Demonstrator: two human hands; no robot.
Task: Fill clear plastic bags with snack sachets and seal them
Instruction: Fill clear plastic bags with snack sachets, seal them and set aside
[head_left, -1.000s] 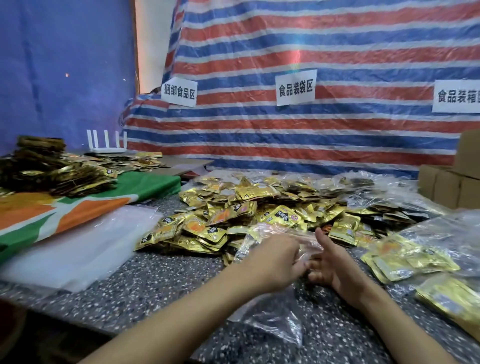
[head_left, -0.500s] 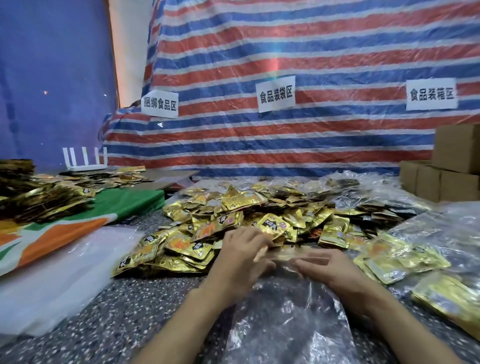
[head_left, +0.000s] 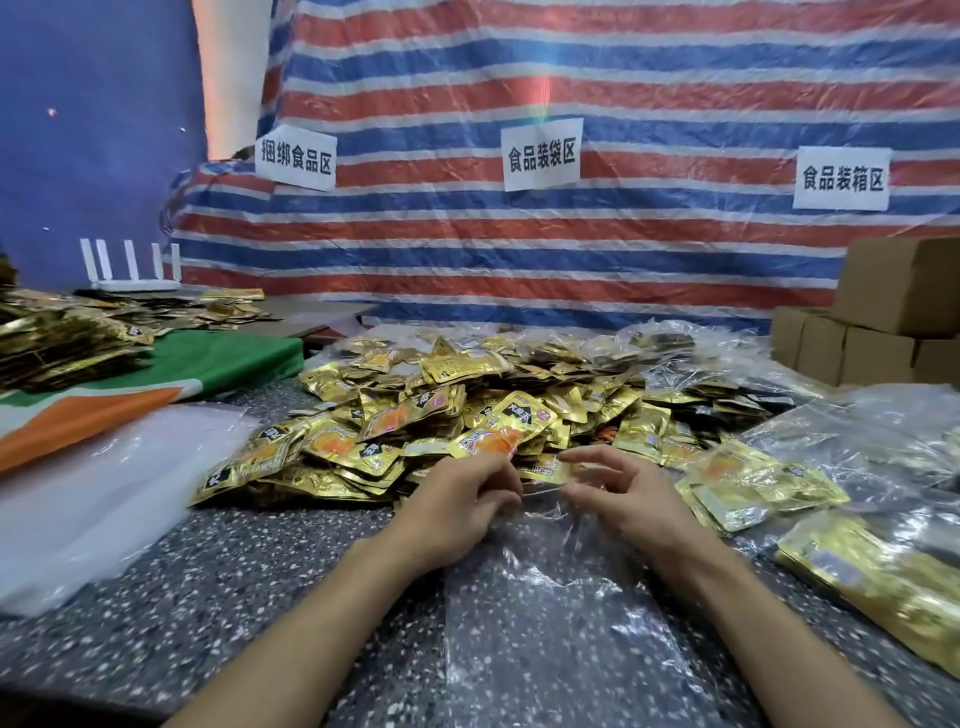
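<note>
An empty clear plastic bag (head_left: 550, 613) lies flat on the speckled table (head_left: 234, 587) between my forearms, its mouth pointing away from me. My left hand (head_left: 462, 499) pinches the left side of the bag's mouth. My right hand (head_left: 618, 493) pinches the right side, fingers curled at the rim. Just beyond the mouth spreads a big heap of gold snack sachets (head_left: 441, 415).
Filled clear bags of sachets (head_left: 753, 483) lie at the right. A stack of empty clear bags (head_left: 104, 488) lies at the left, beside a green-orange cloth (head_left: 156, 384) with more sachets. Cardboard boxes (head_left: 883, 322) stand back right. A striped tarp hangs behind.
The clear bag has been laid flat and spread toward me. Both hands have moved forward to its mouth near the heap. The camera has tilted down and right.
</note>
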